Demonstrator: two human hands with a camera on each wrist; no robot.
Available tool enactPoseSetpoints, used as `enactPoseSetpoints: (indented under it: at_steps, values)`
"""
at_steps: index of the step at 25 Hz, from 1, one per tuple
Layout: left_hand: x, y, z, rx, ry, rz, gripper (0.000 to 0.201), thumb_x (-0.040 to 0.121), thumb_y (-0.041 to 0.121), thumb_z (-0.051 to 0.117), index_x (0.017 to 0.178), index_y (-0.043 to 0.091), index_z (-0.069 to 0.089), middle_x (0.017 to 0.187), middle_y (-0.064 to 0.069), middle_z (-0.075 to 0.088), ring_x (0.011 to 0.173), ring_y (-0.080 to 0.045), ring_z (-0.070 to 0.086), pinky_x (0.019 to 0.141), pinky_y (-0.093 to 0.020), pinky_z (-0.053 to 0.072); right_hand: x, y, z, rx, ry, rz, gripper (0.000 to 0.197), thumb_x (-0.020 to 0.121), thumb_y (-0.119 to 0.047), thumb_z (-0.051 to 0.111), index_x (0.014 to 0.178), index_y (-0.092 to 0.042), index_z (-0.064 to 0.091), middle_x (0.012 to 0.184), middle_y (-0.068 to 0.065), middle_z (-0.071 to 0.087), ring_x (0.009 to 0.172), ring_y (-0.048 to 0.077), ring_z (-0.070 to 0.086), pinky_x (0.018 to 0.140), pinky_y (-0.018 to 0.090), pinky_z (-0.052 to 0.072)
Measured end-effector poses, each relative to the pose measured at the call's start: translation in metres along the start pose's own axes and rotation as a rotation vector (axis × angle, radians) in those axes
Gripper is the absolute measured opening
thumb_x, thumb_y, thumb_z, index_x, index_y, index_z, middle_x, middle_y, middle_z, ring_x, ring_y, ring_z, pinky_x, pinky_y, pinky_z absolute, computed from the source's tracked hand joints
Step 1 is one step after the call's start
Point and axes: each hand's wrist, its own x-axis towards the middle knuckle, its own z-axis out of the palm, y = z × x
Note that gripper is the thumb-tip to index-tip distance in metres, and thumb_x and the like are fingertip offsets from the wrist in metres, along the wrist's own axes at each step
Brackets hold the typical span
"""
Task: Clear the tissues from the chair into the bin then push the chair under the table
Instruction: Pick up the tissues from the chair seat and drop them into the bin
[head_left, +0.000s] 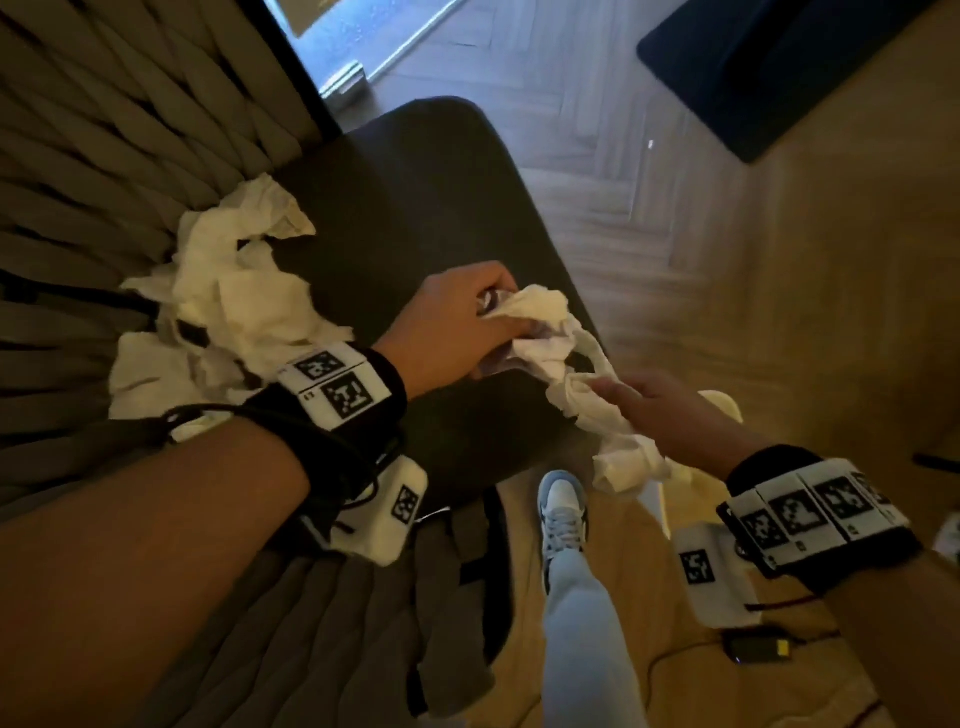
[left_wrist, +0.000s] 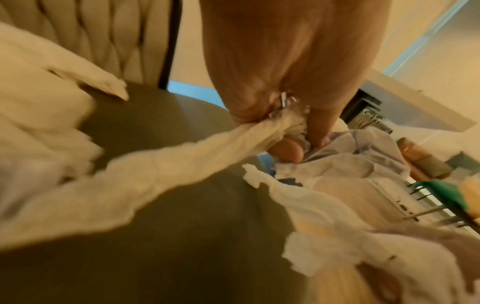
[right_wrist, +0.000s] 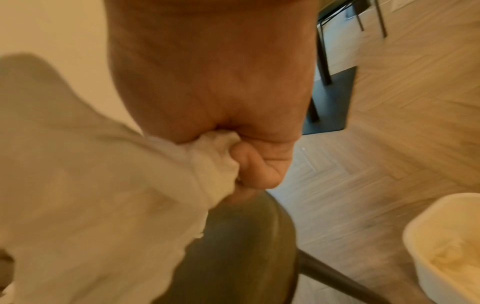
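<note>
chair seat (head_left: 415, 208): dark, padded, quilted backrest behind | on seat: heap of crumpled white tissues (head_left: 228, 296) against the backrest, more tissue strung toward the front edge | floor (head_left: 649, 208): pale herringbone wood, carries chair, white bin (right_wrist: 441, 236), dark rug (head_left: 779, 78)

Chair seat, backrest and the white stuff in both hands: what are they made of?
Chair seat: smooth dark matte upholstery, maybe leatherette. Backrest: beige woven fabric straps. Tissues: thin crumpled paper, torn fuzzy edges, in left hand and right hand.
</note>
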Motion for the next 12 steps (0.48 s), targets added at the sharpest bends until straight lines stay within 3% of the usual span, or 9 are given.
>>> enactPoseSetpoints:
  at_steps: [2,4,7,10,12]
  values:
    - [0.023,0.029,0.048,-0.093,-0.101,0.006,0.023,0.087,0.033,0.064,0.103,0.016,0.059,0.080,0.000,0.068,0.057,-0.006,0.066,0.052,-0.020,0.057,-0.015,0.032,-0.011,0.015,0.048,0.036,0.040,0.097,-0.036,0.043,0.062,-0.022,0.055,0.055,-0.004,0.047,0.050,0.011,0.041,0.054,0.028,0.032]
    - [0.044,0.047,0.106,-0.155,-0.205,-0.045,0.028,0.088,0.033,0.064,0.106,0.013,0.057,0.082,-0.005,0.069,0.063,-0.017,0.069,0.060,-0.032,0.061,-0.023,0.077,-0.016,0.015,0.064,0.134,0.045,0.095,-0.040,0.045,0.056,-0.018,0.046,0.053,-0.003,0.042,0.048,0.011,0.037,0.053,0.028,0.029]
    - [0.071,0.070,0.205,-0.228,-0.354,-0.134,0.034,0.091,0.033,0.061,0.112,0.007,0.055,0.085,-0.015,0.069,0.072,-0.028,0.069,0.070,-0.042,0.062,-0.040,0.156,-0.024,0.105,0.082,0.248,0.048,0.090,-0.049,0.049,0.050,-0.024,0.042,0.052,-0.004,0.039,0.052,0.014,0.037,0.060,0.033,0.029]
    - [0.089,0.094,0.289,-0.316,-0.468,-0.169,0.025,0.092,0.032,0.059,0.102,0.011,0.052,0.069,-0.007,0.065,0.055,-0.019,0.063,0.053,-0.027,0.057,-0.058,0.221,-0.024,0.206,0.113,0.349,0.047,0.095,-0.029,0.049,0.050,-0.019,0.042,0.051,-0.003,0.039,0.051,0.015,0.038,0.058,0.031,0.029]
    - [0.093,0.110,0.330,-0.348,-0.513,-0.165,0.027,0.092,0.034,0.059,0.101,0.010,0.052,0.067,-0.005,0.064,0.052,-0.016,0.063,0.052,-0.025,0.056,-0.067,0.250,-0.022,0.287,0.138,0.399,0.044,0.096,-0.017,0.048,0.052,-0.017,0.041,0.053,-0.002,0.038,0.053,0.017,0.036,0.055,0.030,0.027]
